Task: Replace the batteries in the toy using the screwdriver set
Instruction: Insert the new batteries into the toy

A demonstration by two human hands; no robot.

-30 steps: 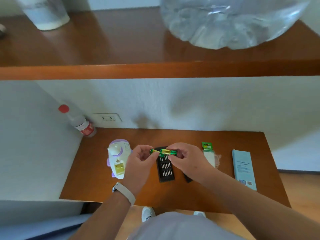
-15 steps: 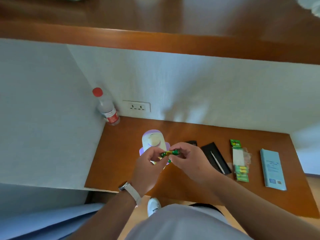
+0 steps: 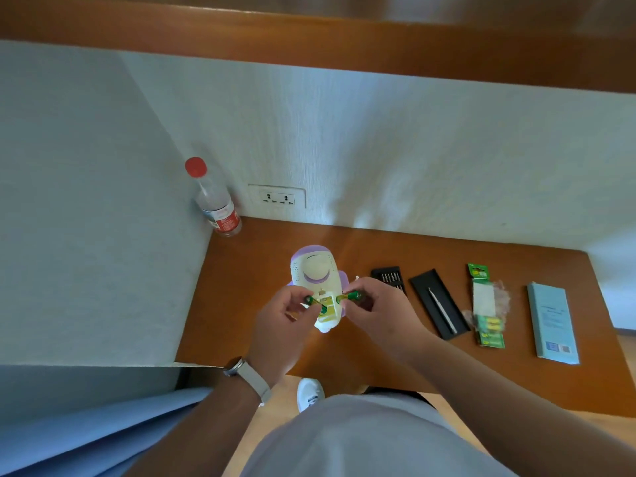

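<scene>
A white and purple toy (image 3: 316, 273) lies on the wooden desk (image 3: 261, 256) with its yellow battery bay facing up. Just above that bay, my left hand (image 3: 280, 325) pinches one green battery (image 3: 314, 302). My right hand (image 3: 378, 309) pinches a second green battery (image 3: 351, 297). The two batteries are apart, one on each side of the bay. Right of the toy lie a black tray of screwdriver bits (image 3: 390, 277) and a black lid carrying a silver screwdriver handle (image 3: 440, 309). An opened green battery pack (image 3: 487, 315) lies further right.
A plastic bottle with a red cap (image 3: 215, 201) stands in the desk's back left corner by a wall socket (image 3: 277, 197). A pale blue box (image 3: 552, 323) lies at the far right. A wooden shelf (image 3: 344, 43) overhangs the desk. A wall closes the left side.
My hands have moved left, from over the bit tray to over the toy. The two batteries, held together before, are now pulled apart, one in each hand. The camera tilted down.
</scene>
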